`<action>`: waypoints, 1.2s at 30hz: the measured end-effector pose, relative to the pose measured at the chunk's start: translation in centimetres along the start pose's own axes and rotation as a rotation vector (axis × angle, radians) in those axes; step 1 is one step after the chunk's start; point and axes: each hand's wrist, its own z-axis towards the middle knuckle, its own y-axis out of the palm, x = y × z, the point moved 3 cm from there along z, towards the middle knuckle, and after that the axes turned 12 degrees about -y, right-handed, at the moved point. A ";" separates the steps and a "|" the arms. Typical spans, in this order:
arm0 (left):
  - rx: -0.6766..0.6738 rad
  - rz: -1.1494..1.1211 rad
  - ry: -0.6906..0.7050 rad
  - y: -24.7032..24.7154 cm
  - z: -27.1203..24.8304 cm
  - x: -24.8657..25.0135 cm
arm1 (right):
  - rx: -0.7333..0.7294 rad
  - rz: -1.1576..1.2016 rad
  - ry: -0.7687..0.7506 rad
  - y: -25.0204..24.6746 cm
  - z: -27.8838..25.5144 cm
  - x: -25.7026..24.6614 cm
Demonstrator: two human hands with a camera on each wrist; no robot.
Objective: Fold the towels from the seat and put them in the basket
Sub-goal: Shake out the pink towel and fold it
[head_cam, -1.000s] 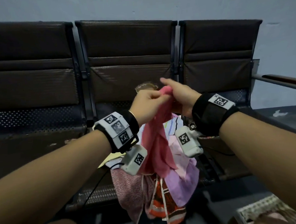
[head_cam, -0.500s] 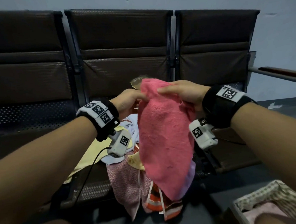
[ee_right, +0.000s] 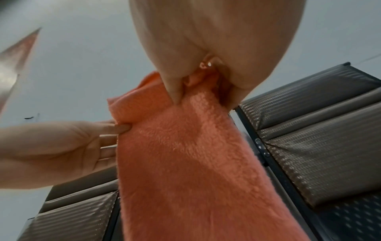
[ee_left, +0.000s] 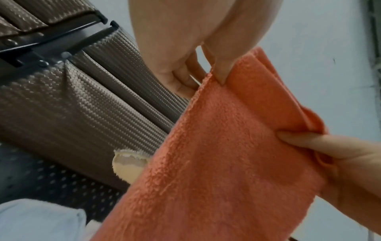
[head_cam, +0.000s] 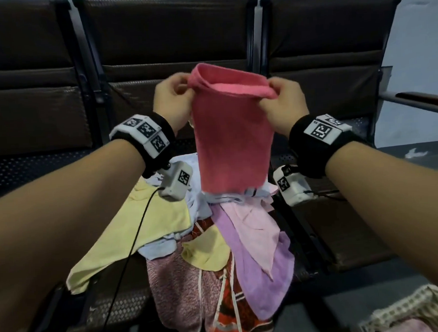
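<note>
A pink towel (head_cam: 233,139) hangs doubled over in the air in front of the middle seat. My left hand (head_cam: 176,97) pinches its top left corner and my right hand (head_cam: 277,96) pinches its top right corner, so the top edge is stretched between them. In the left wrist view the towel (ee_left: 226,154) looks orange and my left hand (ee_left: 218,71) nips its edge. The right wrist view shows the towel (ee_right: 185,154) gripped by my right hand (ee_right: 198,88). A heap of towels (head_cam: 217,242) in yellow, lilac, pale pink and patterned cloth lies on the seat below. The basket (head_cam: 408,313) sits at the bottom right.
A row of dark brown seats (head_cam: 168,41) with padded backs stands against a pale wall. A metal armrest (head_cam: 417,99) juts out on the right. A black cable (head_cam: 131,246) runs from my left wrist camera down over the yellow towel. Dark floor lies beside the basket.
My hands have moved apart, from bunched together at one point to holding the two top corners. The pink towel rose and now hangs flat and doubled.
</note>
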 end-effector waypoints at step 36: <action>-0.107 0.426 -0.573 -0.3 -4.7 -24.2 | -0.353 0.063 0.361 12.2 -13.4 14.4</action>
